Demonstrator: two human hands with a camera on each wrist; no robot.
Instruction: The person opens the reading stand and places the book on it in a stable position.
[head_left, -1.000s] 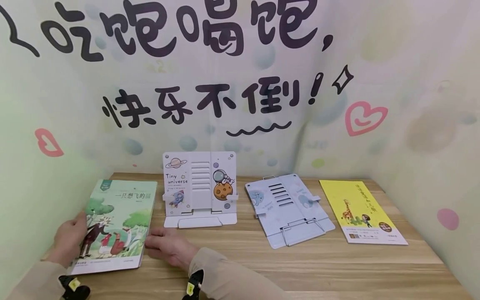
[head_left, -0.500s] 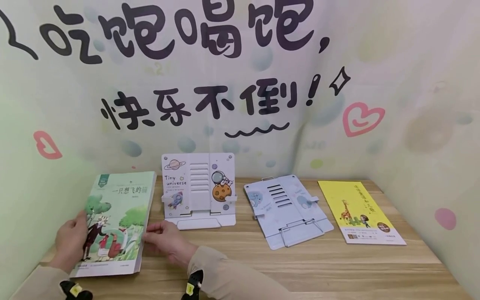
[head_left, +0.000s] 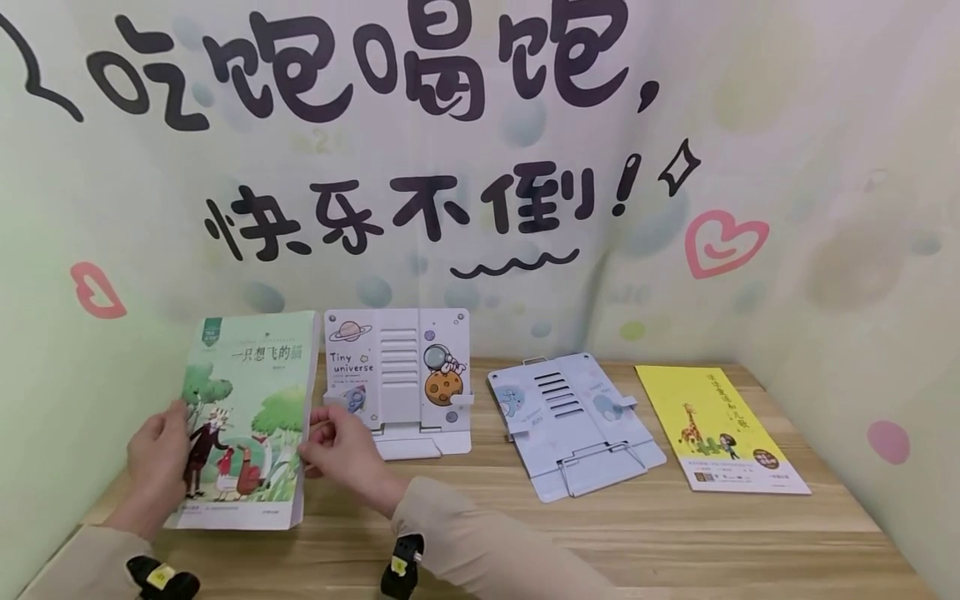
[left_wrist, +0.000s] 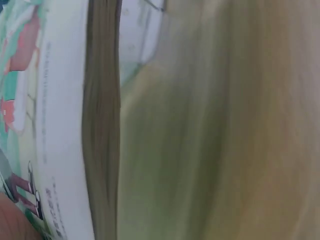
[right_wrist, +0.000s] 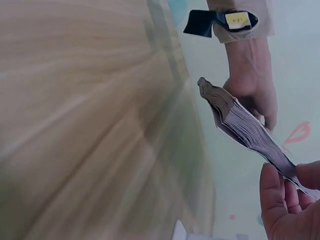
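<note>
Smooth-covered paper book; wood-grain tabletop (faintly glossy); matt, cloth-like backdrop.

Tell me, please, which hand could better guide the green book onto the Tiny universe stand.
Probably the right hand: it pinches the book on the side nearest the stand; the left hand grips the opposite side.

Small space, draped off; home, shop or studio, cannot tell. Pale printed fabric backdrop with black Chinese lettering hangs behind and either side of the grip on the green illustrated paperback book; brown wood-grain tabletop beneath.
</note>
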